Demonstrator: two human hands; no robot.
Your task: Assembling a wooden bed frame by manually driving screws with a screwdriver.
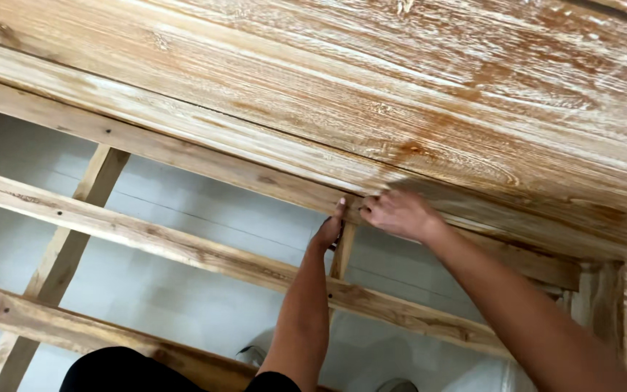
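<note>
Near: bare slats (205, 254) of rough, knotty wood cross a pale floor (175, 297), leaving open gaps. Centre: left hand (330, 229) presses its thumb up against the rail (255, 174), grip flat and holding nothing, apparently steadying it. Right hand (398, 213) curls its fingers over the same rail edge, closed upon the wood. Far: broad whitewashed plank (437, 94), grain bold, orange patches showing through.
</note>
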